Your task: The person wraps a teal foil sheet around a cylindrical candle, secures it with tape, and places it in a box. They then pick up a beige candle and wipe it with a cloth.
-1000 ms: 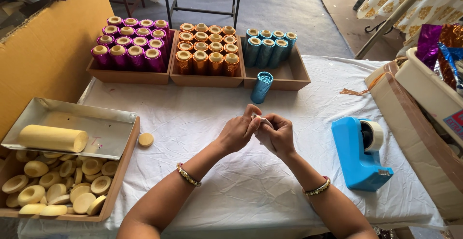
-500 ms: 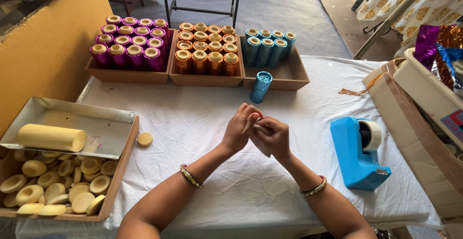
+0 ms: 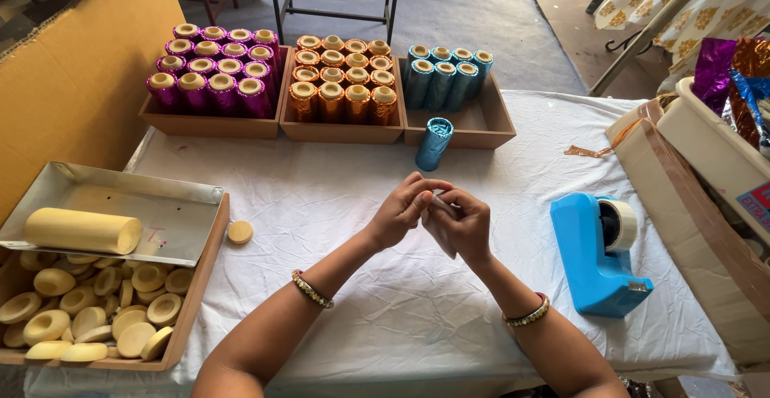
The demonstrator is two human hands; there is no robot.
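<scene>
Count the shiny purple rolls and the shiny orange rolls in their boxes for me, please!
purple rolls: 16
orange rolls: 16
Total: 32

Soft, even daylight fills the scene; the white cloth-covered table is bright without glare. Shadows are faint, the picture sharp, straight lines bow slightly near the edges, and the shiny foil-wrapped rolls at the table's far edge glint.
</scene>
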